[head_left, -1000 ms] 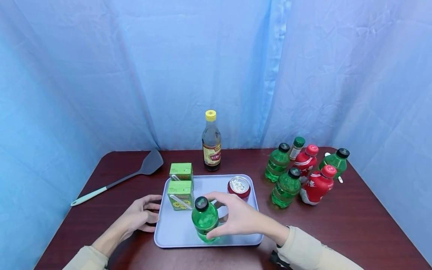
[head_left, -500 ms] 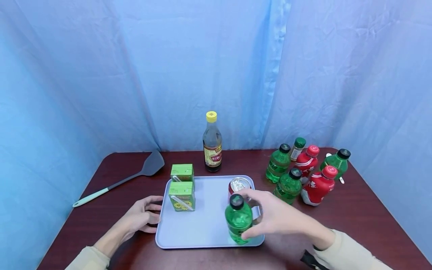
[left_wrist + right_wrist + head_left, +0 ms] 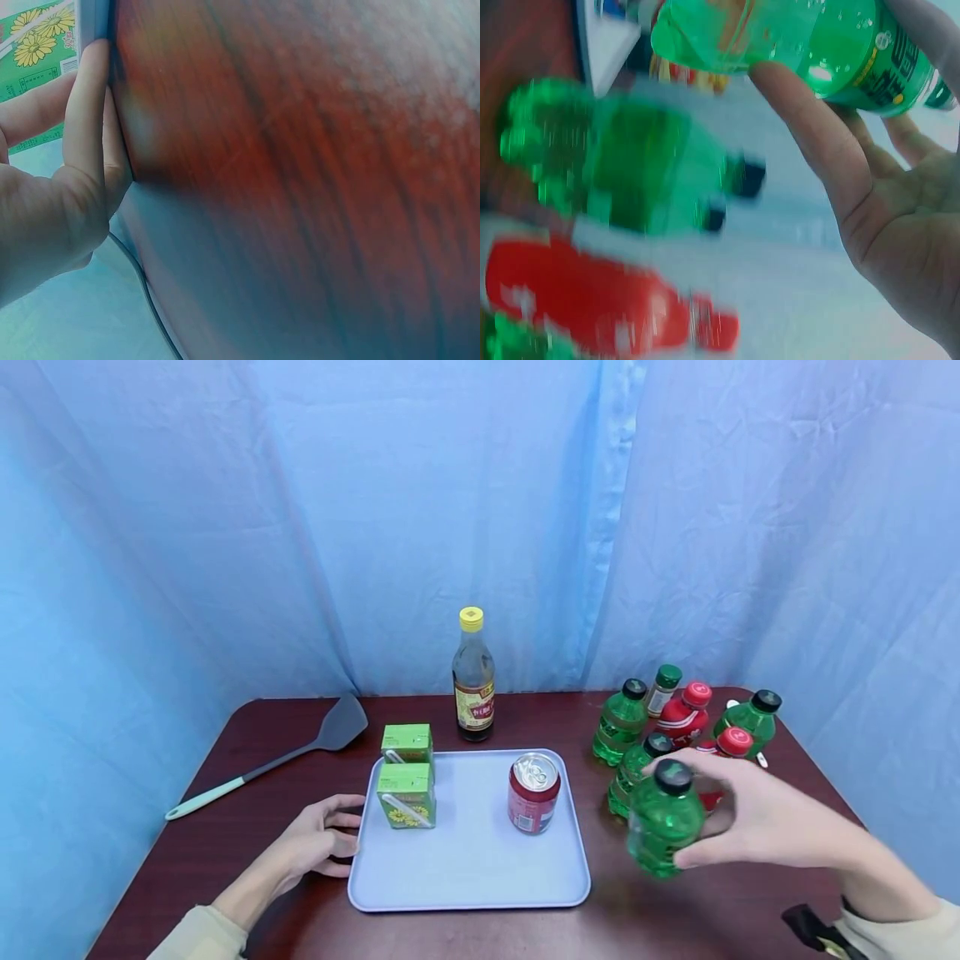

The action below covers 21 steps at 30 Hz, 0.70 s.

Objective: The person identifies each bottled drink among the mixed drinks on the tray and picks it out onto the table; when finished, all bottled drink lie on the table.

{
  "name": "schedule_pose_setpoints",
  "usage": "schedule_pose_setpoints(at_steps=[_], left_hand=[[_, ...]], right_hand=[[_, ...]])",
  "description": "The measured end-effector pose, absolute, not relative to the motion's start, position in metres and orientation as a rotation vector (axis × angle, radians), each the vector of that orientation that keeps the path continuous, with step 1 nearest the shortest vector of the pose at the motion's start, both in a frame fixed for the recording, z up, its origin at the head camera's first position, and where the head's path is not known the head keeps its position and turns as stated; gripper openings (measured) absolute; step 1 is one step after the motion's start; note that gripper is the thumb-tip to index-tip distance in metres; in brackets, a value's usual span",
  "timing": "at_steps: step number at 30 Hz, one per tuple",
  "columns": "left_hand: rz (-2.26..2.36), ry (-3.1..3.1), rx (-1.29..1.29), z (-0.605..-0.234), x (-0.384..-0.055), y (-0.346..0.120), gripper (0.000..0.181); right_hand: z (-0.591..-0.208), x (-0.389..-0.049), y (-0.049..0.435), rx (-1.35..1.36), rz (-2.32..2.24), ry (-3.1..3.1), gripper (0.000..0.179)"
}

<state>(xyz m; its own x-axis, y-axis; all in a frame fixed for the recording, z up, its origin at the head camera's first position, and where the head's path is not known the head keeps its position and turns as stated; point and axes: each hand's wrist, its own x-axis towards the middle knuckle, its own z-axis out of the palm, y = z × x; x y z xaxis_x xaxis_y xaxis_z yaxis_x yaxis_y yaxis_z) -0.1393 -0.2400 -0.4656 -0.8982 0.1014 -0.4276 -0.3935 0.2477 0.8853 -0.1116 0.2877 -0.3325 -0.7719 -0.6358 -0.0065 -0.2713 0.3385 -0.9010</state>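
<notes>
My right hand (image 3: 780, 827) grips a green soda bottle (image 3: 663, 827) with a black cap, holding it off the table to the right of the tray. In the right wrist view the same bottle (image 3: 780, 45) lies between thumb and fingers. My left hand (image 3: 315, 835) rests at the left edge of the pale blue tray (image 3: 465, 868), its loosely bent fingers touching the rim. On the tray stand two green drink cartons (image 3: 407, 797) with straws and a red can (image 3: 534, 797). Behind my right hand are several standing bottles, partly hidden, green (image 3: 621, 722) and red (image 3: 682, 718).
A sauce bottle (image 3: 474, 685) with a yellow cap stands behind the tray. A grey spatula (image 3: 337, 727) with a mint handle lies at the left. Among the bottles is a small green-capped jar (image 3: 663, 689). Blue curtains (image 3: 420, 527) hang around the dark red table (image 3: 247, 768).
The right hand has carried the green soda bottle rightward from above the tray, past its right edge, toward the other bottles. The red can is now fully visible. The left hand has stayed put.
</notes>
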Motion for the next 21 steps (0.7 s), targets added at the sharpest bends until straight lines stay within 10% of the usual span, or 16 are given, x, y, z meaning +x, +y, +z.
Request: schedule_pose_setpoints(at_steps=[21], left_hand=[[1.677,2.134,-0.280,-0.466,-0.140,-0.240,0.074]], right_hand=[[-0.352,-0.112,0.423,-0.464,-1.217,2.866,0.090]])
